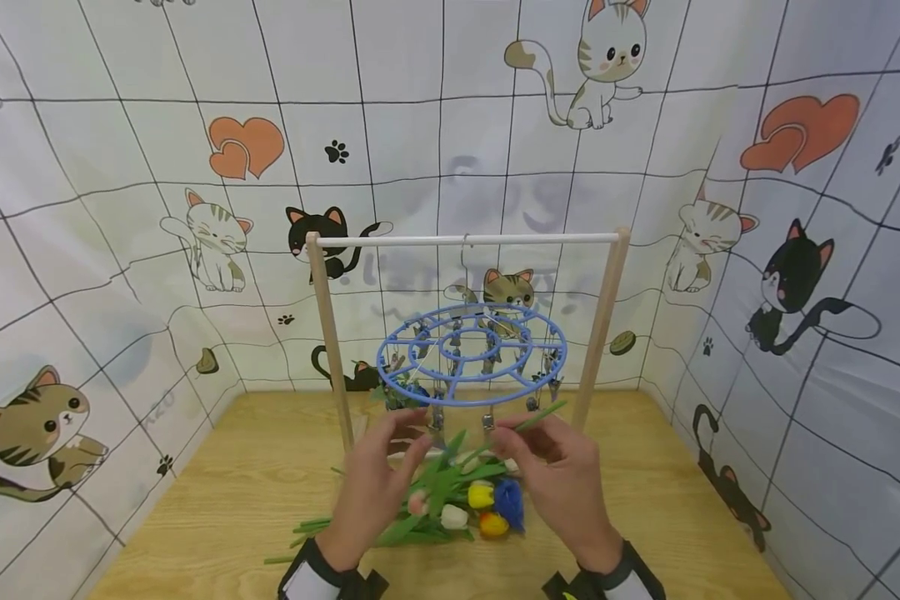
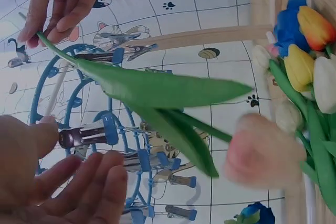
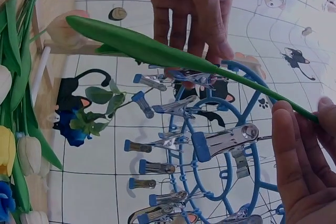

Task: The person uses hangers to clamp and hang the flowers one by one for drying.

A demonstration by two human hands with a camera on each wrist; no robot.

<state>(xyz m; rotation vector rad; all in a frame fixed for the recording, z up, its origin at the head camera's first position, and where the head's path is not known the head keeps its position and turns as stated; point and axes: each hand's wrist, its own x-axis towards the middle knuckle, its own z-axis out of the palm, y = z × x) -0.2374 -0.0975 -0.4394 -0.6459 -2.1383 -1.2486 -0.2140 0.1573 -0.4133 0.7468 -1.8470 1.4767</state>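
My right hand pinches the green stem of an artificial pink tulip between thumb and fingers. The tulip's blurred bloom hangs lower, with long leaves along its stem. My left hand is raised opposite, its thumb and fingers spread apart. Beside its thumb hangs a metal clip with blue-coated tips. Close to the right fingertips hangs another clip. Both clips belong to a round blue hanger, whose rings carry several such clips.
A wooden rack holds the hanger on its white top bar. More tulips in white, yellow, orange and pink lie on the wooden table, with a blue flower. Another blue flower hangs from a clip. Cat-patterned cloth surrounds the table.
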